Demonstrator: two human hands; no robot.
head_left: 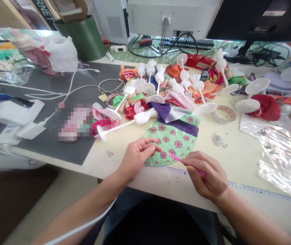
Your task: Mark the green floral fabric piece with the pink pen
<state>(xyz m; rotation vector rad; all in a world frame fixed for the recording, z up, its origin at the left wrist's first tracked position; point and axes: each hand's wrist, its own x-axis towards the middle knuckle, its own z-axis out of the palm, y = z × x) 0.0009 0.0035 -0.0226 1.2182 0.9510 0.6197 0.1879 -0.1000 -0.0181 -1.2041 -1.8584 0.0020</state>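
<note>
On the worktop [233,163], a pink stick [180,160] pinched by the right hand [205,175]

The worktop is spread with white doll stands [204,108] and cloth scraps [127,73]. A green patterned skirt [169,144] is laid flat near its front edge. The pink stick is held just beside the skirt, while the skirt's edge is touched by the left hand [137,160], its fingertips pressed together.
</note>
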